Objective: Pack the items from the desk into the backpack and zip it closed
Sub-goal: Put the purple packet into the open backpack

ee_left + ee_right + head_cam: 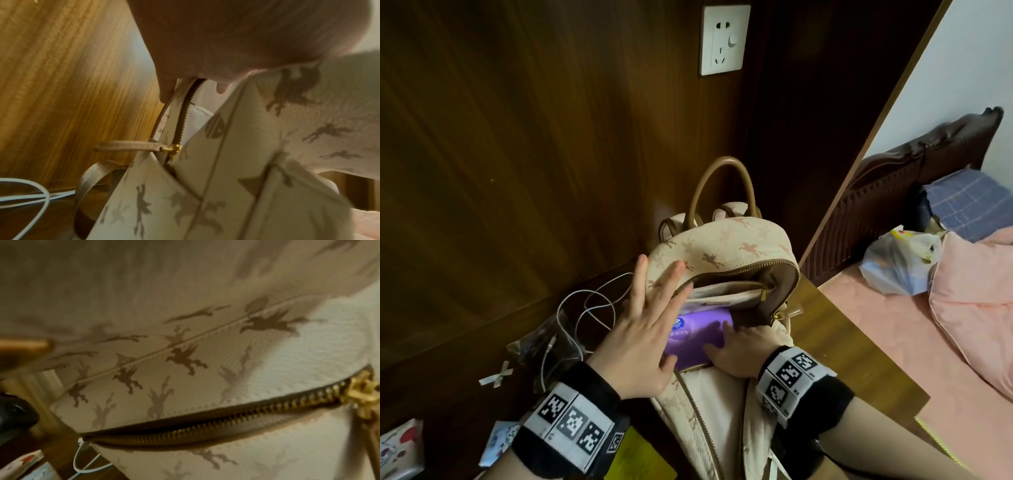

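pushing soft purple tissue pack [697,334] into backpack [722,253]; right hand [736,349] curled gripping pack's near edge, left hand [643,329] spread flat; light, squashy.

The purple tissue pack [697,334] carries the only print: a small round blue-and-white logo and a line of white characters near its left end, just beside the fingers [654,294] of the left hand, all too small and blurred to read. The wristbands [570,423] bear black-and-white square code markers, which hold patterns and no letters.
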Demonstrator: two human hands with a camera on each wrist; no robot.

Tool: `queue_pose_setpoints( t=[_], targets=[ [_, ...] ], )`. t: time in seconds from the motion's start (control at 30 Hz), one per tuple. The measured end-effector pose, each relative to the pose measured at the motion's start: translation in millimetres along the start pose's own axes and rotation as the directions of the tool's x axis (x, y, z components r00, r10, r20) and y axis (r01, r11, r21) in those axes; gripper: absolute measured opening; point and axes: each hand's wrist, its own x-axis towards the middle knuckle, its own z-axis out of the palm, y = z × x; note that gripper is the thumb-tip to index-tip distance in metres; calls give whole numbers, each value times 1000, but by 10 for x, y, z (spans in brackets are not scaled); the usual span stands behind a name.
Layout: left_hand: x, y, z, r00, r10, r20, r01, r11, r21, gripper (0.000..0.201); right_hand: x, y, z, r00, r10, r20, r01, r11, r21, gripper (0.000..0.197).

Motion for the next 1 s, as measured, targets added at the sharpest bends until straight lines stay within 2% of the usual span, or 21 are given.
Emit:
queue_pose_setpoints(
  t=[0.1, 0.27, 0.4, 0.47, 0.73, 0.9, 1.0],
  targets=[
    [14, -17, -2, 1000, 1, -16, -1, 999, -39, 102, 29, -54, -118, 994, 51, 92, -54, 998, 27, 81],
    [58, -45, -5, 1000, -7, 10, 8, 998, -61, 107, 41, -157, -251, 988, -96, 119, 99, 995, -20, 56],
    [37, -15, 4, 1000, 4, 15, -3, 999, -49, 109, 76, -148, -169, 982, -134, 132, 134, 991, 11, 47],
    [42, -21, 9, 1000, 3, 13, -3, 998, -66, 107, 104, -149, -147, 980, -154, 123, 152, 988, 25, 48],
    [30, -13, -18, 1000, 1, 20, -1, 999, -46, 102, 80, -121, -127, 977, -193, 87, 201, 975, -96, 55],
    [39, -82, -48, 1000, -3, 2, 3, 999, -34, 89, 55, -104, -177, 984, -179, 19, 180, 981, -71, 57],
    [-8, -118, -23, 999, -33, 15, 34, 996, -79, 81, 3, -69, -186, 976, -211, -47, 210, 977, -28, 59]
  ],
)
